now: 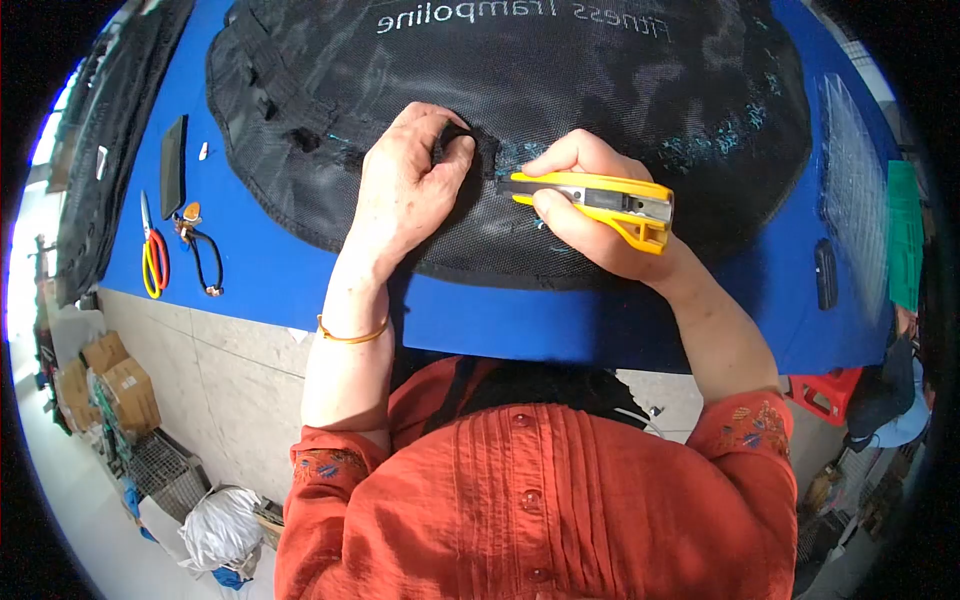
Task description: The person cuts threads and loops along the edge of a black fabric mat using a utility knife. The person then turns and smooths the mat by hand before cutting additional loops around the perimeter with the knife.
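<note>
A round black mesh trampoline mat (330, 60) with mirrored "Fitness Trampoline" lettering lies on the blue table. Near its front edge, my left hand (410, 180) pinches a black strap or loop (483, 150) between thumb and fingers. My right hand (600, 215) is wrapped round a yellow utility knife (600, 198), whose tip points left at the strap. Whether the blade touches the strap is not clear. Light-blue thread scraps (715, 145) lie scattered over the right part of the mat, and a few sit close to the knife.
On the left of the blue table (500, 325) are red-and-yellow-handled scissors (153, 255), a dark flat bar (174, 165) and a black cord (215, 262). A black object (825, 273) and clear plastic (850, 170) lie right. Cardboard boxes (125, 390) stand on the floor.
</note>
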Demonstrator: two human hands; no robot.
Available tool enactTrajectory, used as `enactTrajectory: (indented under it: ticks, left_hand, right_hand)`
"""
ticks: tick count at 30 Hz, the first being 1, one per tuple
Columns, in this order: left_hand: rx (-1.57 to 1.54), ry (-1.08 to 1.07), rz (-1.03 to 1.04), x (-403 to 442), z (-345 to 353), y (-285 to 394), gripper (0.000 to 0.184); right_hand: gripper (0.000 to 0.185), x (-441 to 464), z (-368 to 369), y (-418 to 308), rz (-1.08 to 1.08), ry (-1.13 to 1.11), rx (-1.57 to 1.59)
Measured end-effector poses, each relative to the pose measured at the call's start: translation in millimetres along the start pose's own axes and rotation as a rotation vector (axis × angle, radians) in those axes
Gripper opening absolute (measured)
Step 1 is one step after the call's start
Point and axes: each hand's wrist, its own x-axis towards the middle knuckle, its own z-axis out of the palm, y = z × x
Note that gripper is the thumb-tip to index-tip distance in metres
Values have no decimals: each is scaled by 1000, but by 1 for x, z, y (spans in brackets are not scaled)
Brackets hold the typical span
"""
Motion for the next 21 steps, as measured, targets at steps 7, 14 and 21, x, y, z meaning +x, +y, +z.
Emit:
enactTrajectory:
  ticks: [7, 14, 21]
  left_hand:
    - [-15, 14, 6, 0, 2, -3, 15]
    - [-23, 12, 6, -1, 0, -1, 15]
    - [-23, -10, -8, -1, 0, 0, 17]
  right_hand:
    - [11, -3, -4, 2, 156, -142, 200]
    - [8, -2, -1, -6, 262, 39, 308]
    - [19, -1, 10, 0, 153, 109, 46]
